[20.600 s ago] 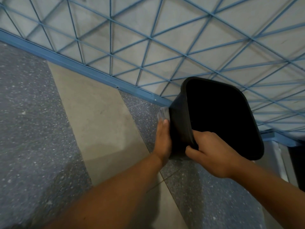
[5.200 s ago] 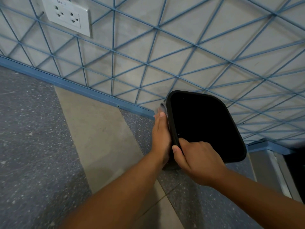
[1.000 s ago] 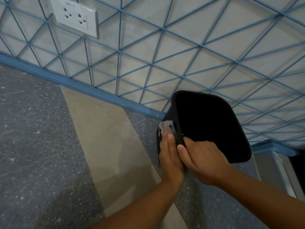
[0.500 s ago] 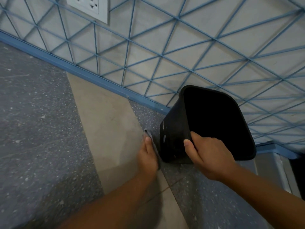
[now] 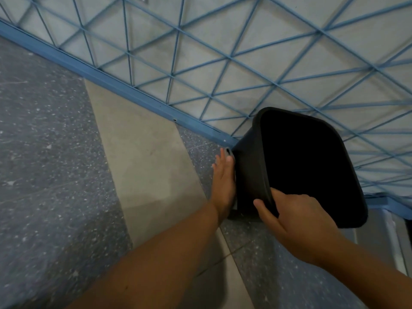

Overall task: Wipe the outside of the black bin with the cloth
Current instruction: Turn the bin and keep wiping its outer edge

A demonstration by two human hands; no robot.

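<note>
The black bin (image 5: 249,172) occupied the right centre of the frame, tilted so that its open mouth faced the camera; the interior read as uniformly dark, and any contents could not be determined. No brand, label or legible writing was visible on the bin or elsewhere. The right hand (image 5: 298,224) grasped the bin's near rim, thumb on the outer wall and fingers curled over the edge into the interior. The left hand (image 5: 224,184) lay flat, fingers straight, against the bin's left outer wall, pressing the cloth (image 5: 229,152) to it; only a small pale edge of the cloth showed past the fingertips. The bin stood at the junction of the speckled grey floor (image 5: 44,175) and the wall (image 5: 223,41) patterned with blue triangular lines, beside the blue skirting (image 5: 124,91).
</note>
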